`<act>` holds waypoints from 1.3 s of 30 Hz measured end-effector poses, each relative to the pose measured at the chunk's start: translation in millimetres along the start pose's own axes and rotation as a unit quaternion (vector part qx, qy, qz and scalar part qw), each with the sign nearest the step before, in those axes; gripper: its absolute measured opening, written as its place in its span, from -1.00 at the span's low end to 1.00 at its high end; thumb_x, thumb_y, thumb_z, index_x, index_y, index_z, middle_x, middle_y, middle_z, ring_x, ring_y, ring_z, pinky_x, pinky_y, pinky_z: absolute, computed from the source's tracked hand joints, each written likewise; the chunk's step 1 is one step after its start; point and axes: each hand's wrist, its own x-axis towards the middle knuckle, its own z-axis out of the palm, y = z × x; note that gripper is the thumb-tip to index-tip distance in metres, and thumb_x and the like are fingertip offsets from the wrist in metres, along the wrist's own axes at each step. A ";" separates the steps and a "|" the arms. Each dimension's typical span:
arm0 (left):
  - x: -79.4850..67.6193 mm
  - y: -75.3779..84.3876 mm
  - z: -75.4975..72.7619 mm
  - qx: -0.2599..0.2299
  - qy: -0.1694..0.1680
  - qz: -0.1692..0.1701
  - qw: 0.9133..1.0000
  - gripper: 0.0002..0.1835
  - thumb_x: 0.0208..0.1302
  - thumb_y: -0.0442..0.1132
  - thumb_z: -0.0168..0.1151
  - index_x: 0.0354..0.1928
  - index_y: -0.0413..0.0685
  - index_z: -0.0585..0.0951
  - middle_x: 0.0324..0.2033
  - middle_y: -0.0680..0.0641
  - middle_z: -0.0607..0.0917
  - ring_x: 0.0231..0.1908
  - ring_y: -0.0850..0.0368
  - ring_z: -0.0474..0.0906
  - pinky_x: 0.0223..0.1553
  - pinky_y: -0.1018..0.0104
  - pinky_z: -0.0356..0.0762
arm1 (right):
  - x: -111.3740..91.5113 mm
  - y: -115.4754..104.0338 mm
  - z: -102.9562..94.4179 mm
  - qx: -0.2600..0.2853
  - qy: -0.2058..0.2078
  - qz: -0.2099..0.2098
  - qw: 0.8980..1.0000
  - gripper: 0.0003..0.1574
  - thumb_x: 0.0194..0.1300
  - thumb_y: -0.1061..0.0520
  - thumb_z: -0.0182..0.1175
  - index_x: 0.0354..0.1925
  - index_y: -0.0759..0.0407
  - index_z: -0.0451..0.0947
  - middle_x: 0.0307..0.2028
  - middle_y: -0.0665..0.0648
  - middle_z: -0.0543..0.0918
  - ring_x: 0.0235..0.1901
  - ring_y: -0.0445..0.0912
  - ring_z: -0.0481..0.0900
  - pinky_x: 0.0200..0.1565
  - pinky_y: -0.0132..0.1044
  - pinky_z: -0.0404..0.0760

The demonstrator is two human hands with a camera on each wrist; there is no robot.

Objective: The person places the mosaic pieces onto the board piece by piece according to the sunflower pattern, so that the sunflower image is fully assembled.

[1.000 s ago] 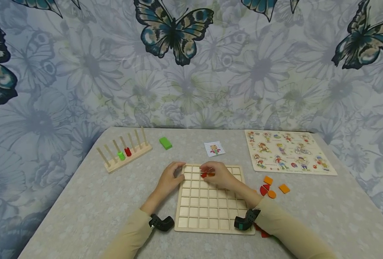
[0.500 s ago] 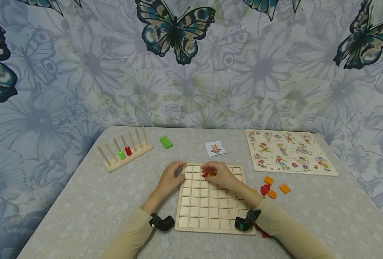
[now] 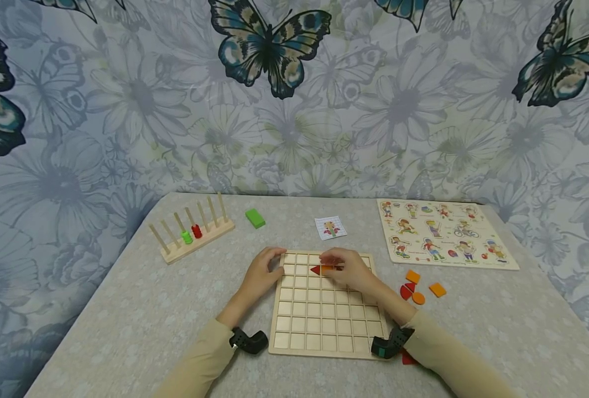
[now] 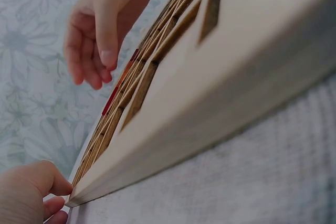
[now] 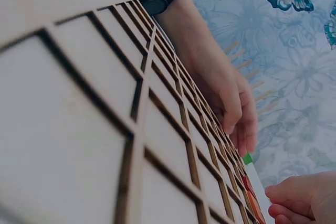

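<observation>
My left hand (image 3: 261, 273) holds the far left corner of a wooden grid board (image 3: 306, 326), a fingertip on its edge in the left wrist view. My right hand (image 3: 351, 271) hovers over the board's far rows with its fingers loosely bent. No piece is seen between its fingers (image 4: 107, 59), which are just above the board. In a row of cells by it lie a red triangle (image 3: 316, 270) and an orange piece (image 3: 327, 268). Another red bit beyond is mostly hidden by the fingers. The right wrist view shows the red (image 5: 247, 183) and orange (image 5: 254, 205) pieces set in the grid.
Orange and red pieces (image 3: 417, 298) lie right of the board, with another red piece (image 3: 408, 358) under the right forearm. A picture card (image 3: 331, 228), a green block (image 3: 255, 218), a peg rack (image 3: 197, 243) and a picture puzzle board (image 3: 448, 235) stand farther back.
My right hand has shifted slightly right along the row, so the red triangle and orange piece show more fully. The left hand has stayed at the board's corner.
</observation>
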 end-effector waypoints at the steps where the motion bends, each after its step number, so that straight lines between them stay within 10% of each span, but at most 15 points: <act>1: 0.2 0.2 0.1 -0.002 -0.002 -0.003 1.000 -0.56 0.18 -0.33 0.18 0.15 -0.10 0.53 0.10 -0.08 0.56 0.23 -0.03 0.44 0.29 0.02 0.38 | -3.1 1.0 -3.2 0.001 0.003 0.001 1.000 -0.61 0.15 0.29 0.30 -0.01 0.32 0.58 -0.13 0.23 0.70 -0.13 0.04 0.64 -0.05 -0.22 0.65; 24: -0.5 -3.1 -6.1 -0.003 -0.010 -0.012 1.000 -0.56 0.22 -0.31 0.18 0.17 -0.06 0.51 0.12 -0.07 0.54 0.24 -0.02 0.42 0.30 0.00 0.36 | -96.4 35.3 -90.6 -0.109 0.115 0.106 0.982 -0.60 0.14 0.29 0.30 -0.01 0.26 0.57 -0.16 0.20 0.70 -0.19 -0.17 0.59 -0.13 -0.38 0.63; 39: -1.9 2.2 -1.6 -0.014 -0.017 -0.016 1.000 -0.57 0.23 -0.31 0.18 0.17 -0.07 0.51 0.12 -0.06 0.54 0.22 0.00 0.41 0.28 0.01 0.39 | -115.5 48.4 -111.8 -0.158 0.146 0.159 0.964 -0.55 0.12 0.29 0.32 0.02 0.29 0.55 -0.08 0.27 0.66 -0.08 0.09 0.56 -0.03 -0.22 0.61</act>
